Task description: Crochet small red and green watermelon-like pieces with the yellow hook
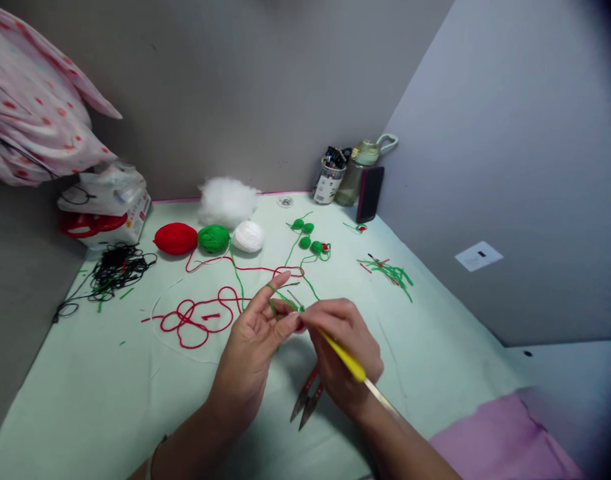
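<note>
A crochet hook [349, 360] with a yellow grip is pinched in my right hand [346, 347], its tip at a small piece of green and red crochet work [300, 319]. My left hand [258, 340] grips that small piece between thumb and fingers, and green yarn [271, 288] wraps around its raised index finger. Much of the piece is hidden by my fingertips. Below my hands, thread snips [306, 402] with red handles lie on the table, partly covered by my right hand. Loose red yarn [195, 323] curls on the cloth left of my left hand.
Balls of red [176, 239], green [214, 238] and white yarn [248, 237] stand in front of white stuffing [228, 201]. Small green crocheted pieces [308, 235], green scraps [392, 275], a phone [370, 194], a bottle [352, 177], a pen cup [329, 181] and tangled black cord [120, 267] lie around.
</note>
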Available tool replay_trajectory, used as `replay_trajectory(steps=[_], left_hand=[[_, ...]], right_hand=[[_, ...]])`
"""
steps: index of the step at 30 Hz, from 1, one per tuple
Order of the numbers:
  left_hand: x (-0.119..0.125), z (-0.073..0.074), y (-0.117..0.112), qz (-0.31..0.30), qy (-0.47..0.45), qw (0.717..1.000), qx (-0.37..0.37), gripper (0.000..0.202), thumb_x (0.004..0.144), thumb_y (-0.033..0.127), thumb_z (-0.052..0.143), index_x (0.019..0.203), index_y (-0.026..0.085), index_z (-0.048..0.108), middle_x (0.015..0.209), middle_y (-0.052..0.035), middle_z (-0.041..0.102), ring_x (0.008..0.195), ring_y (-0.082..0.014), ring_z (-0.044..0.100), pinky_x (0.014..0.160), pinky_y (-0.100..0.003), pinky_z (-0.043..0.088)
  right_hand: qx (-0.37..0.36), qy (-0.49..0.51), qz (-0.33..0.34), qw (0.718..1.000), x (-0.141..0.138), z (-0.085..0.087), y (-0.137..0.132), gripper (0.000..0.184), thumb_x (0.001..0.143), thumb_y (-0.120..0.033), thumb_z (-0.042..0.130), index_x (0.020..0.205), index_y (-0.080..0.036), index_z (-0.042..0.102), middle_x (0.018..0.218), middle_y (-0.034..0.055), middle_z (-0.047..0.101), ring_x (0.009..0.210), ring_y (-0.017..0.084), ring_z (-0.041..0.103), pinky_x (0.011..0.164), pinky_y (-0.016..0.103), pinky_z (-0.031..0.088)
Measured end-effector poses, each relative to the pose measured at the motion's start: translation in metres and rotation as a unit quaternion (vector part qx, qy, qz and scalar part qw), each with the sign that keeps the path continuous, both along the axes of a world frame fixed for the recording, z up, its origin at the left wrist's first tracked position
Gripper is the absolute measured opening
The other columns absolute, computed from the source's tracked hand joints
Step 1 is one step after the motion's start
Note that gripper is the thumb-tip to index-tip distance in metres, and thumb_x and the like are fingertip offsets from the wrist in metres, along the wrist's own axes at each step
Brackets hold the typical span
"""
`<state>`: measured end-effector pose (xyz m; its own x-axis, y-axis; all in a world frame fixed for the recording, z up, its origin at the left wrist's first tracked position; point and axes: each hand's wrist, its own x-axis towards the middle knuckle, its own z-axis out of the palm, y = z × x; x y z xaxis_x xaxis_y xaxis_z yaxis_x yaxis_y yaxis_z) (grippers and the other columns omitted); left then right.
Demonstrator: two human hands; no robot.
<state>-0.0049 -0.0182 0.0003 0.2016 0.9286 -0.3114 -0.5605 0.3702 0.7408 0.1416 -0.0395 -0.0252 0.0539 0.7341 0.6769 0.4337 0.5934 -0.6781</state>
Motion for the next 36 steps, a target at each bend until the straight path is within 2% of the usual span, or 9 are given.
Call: replay_trajectory(steps=[6,16,21,25,26,28,32,34,36], left_hand=[[-0.004,0.004,0.002,-0.005,0.011,1.0,-0.013,0.058,0.077,0.023,0.092,0.131,0.025,0.073,0.084,0.0039,0.063,0.075,-0.0096,0.056,0.072,-0.021,0.048],[-0.012,0.008,0.008,-0.088,-0.038,0.995,-0.01,0.06,0.076,0.025,0.094,0.133,0.022,0.073,0.083,0.0026,0.068,0.082,-0.0121,0.062,0.083,-0.025,0.047],[-0.015,0.006,0.013,-0.099,-0.009,0.995,-0.007,0.057,0.08,0.027,0.09,0.133,0.023,0.073,0.082,0.0024,0.067,0.079,-0.0129,0.06,0.079,-0.026,0.046],[-0.017,0.002,0.014,-0.121,0.035,0.992,0.023,0.061,0.078,0.025,0.09,0.136,0.023,0.072,0.084,0.0006,0.069,0.081,-0.0157,0.063,0.083,-0.029,0.048],[-0.017,0.001,0.013,-0.134,0.037,0.99,0.029,0.062,0.077,0.024,0.09,0.136,0.023,0.072,0.085,-0.0003,0.07,0.083,-0.017,0.064,0.085,-0.031,0.049],[-0.017,-0.002,0.012,-0.166,0.03,0.985,0.033,0.065,0.076,0.021,0.09,0.138,0.023,0.07,0.091,-0.0026,0.074,0.086,-0.0197,0.068,0.089,-0.035,0.051],[-0.015,-0.005,0.012,-0.215,0.016,0.976,0.023,0.075,0.073,0.017,0.09,0.143,0.023,0.065,0.101,-0.0056,0.078,0.085,-0.0214,0.074,0.093,-0.038,0.053],[-0.015,-0.006,0.013,-0.227,0.019,0.973,0.027,0.072,0.074,0.019,0.09,0.142,0.022,0.066,0.097,-0.0045,0.078,0.083,-0.0201,0.074,0.093,-0.038,0.053],[-0.015,-0.008,0.015,-0.218,0.03,0.975,0.033,0.065,0.077,0.022,0.09,0.138,0.021,0.069,0.089,-0.0018,0.075,0.08,-0.0183,0.071,0.09,-0.035,0.052]], right_hand=[[0.127,-0.235,0.011,0.964,0.009,0.007,-0.002,0.049,0.101,-0.01,0.061,0.148,-0.025,0.061,0.107,0.0103,0.078,0.097,0.024,0.076,0.078,0.037,0.066],[0.119,-0.294,0.02,0.948,0.019,0.021,-0.006,0.053,0.102,-0.008,0.056,0.154,-0.019,0.054,0.11,0.0126,0.08,0.104,0.025,0.076,0.085,0.038,0.067],[0.074,-0.241,0.108,0.962,0.025,0.024,-0.003,0.047,0.104,-0.008,0.052,0.149,-0.021,0.06,0.118,0.0131,0.078,0.11,0.023,0.075,0.088,0.035,0.065],[-0.113,-0.039,0.081,0.99,0.03,0.031,0.007,0.031,0.105,-0.017,0.055,0.128,-0.027,0.074,0.103,0.008,0.075,0.084,0.018,0.071,0.072,0.032,0.06],[-0.184,0.009,0.089,0.979,0.031,0.032,0.012,0.023,0.104,-0.025,0.061,0.12,-0.026,0.078,0.093,0.0055,0.073,0.074,0.015,0.065,0.066,0.029,0.057],[-0.342,0.092,0.201,0.913,0.033,0.03,0.021,0.027,0.102,-0.041,0.064,0.116,-0.024,0.08,0.082,0.0017,0.069,0.063,0.011,0.056,0.057,0.025,0.05],[-0.454,0.247,0.325,0.792,0.032,0.014,0.035,0.028,0.084,-0.048,0.084,0.092,-0.022,0.082,0.074,-0.0016,0.069,0.056,0.008,0.049,0.052,0.021,0.042],[-0.462,0.288,0.326,0.773,0.031,0.009,0.037,0.027,0.079,-0.045,0.089,0.079,-0.02,0.079,0.065,-0.004,0.064,0.052,0.007,0.046,0.051,0.022,0.039],[-0.447,0.301,0.291,0.79,0.03,0.007,0.036,0.027,0.078,-0.043,0.09,0.075,-0.019,0.077,0.062,-0.0046,0.061,0.052,0.008,0.047,0.053,0.023,0.04]])
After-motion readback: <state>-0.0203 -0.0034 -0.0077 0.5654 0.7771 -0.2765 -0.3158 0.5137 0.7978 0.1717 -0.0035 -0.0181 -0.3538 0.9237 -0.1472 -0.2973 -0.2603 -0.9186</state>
